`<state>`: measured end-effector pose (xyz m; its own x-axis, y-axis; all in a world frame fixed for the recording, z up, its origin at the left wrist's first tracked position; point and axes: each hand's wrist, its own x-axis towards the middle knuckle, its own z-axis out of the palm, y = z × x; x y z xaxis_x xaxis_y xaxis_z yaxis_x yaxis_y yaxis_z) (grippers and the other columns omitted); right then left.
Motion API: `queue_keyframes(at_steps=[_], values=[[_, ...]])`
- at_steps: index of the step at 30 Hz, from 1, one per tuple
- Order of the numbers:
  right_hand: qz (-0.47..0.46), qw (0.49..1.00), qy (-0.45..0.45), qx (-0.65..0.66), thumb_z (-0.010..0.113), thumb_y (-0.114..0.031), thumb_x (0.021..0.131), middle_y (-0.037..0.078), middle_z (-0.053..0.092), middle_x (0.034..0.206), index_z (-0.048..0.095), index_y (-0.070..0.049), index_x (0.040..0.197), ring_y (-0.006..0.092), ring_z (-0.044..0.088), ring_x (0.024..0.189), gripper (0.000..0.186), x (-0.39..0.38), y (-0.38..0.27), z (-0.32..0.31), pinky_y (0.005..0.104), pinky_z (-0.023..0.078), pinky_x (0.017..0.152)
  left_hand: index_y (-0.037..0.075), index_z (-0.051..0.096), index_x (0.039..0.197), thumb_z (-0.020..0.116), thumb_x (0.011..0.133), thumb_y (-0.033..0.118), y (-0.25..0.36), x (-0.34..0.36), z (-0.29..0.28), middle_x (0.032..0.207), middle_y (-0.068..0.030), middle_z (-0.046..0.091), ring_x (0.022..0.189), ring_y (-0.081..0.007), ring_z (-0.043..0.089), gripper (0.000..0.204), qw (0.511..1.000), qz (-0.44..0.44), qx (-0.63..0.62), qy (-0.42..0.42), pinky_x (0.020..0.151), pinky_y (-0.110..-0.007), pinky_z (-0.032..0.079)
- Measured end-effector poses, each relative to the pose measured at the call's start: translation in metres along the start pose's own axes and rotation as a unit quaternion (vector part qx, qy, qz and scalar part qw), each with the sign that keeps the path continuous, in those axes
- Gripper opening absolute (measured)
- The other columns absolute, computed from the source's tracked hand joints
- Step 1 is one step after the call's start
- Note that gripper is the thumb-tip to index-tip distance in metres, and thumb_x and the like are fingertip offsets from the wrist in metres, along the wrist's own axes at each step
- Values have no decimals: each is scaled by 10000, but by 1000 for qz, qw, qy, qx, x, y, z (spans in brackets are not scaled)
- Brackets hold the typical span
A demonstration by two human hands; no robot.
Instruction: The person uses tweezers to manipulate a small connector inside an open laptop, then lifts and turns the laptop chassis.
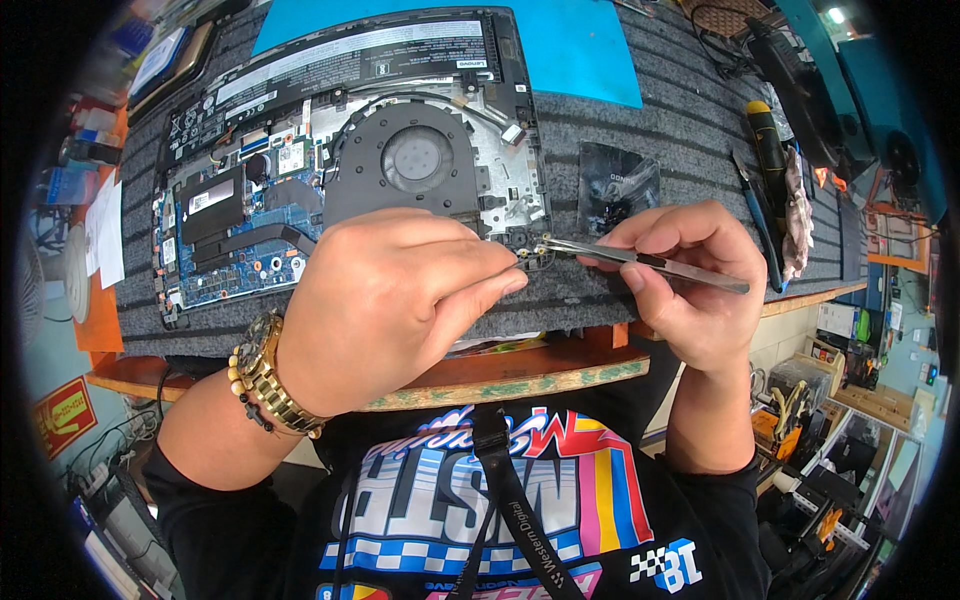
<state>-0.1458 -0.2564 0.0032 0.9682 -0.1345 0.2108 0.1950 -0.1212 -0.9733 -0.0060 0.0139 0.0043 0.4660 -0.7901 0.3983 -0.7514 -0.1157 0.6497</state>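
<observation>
An opened laptop base (498, 195) lies across the mat, showing a black battery (341, 58), blue circuit board (275, 270) and fan (415, 160). My left hand (385, 290) is over its front right, fingers closed at the corner; what they grip, if anything, is too small to make out. My right hand (700, 280) holds metal tweezers (715, 282) level, their tips at small gold-ringed fittings (525, 252) on that corner, beside my left fingertips. A small black plastic bag (618, 175) with dark bits lies just right of the laptop.
The grey striped mat (670, 130) has a wooden front edge (520, 375). A cyan pad (585, 60) lies behind. A yellow-handled tool (765, 130), pliers (750, 200) and a crumpled cloth (798, 215) lie at right; papers (100, 230) and stacked devices (160, 55) at left.
</observation>
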Motion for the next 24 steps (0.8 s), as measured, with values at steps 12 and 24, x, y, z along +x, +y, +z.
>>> queue_keyframes(at_steps=[12, 24], values=[[0, 1000, -8, -24, 796, 105, 989, 187, 836, 1158, 697, 73, 1153, 143, 789, 996, 194, 1, 0, 0, 303, 656, 895, 15, 864, 1015, 910, 940, 110, 0, 0, -1, 899, -132, 819, 787, -311, 792, 130, 1000, 0, -5, -6, 698, -404, 625], [-49, 995, -13, -86, 803, 105, 914, 171, 842, 1068, 743, 66, 1053, 162, 781, 896, 157, 6, 0, -1, 296, 633, 799, 23, 860, 1011, 902, 948, 130, 0, 0, 0, 893, -116, 809, 785, -314, 781, 131, 1000, 1, -9, 3, 701, -413, 625]])
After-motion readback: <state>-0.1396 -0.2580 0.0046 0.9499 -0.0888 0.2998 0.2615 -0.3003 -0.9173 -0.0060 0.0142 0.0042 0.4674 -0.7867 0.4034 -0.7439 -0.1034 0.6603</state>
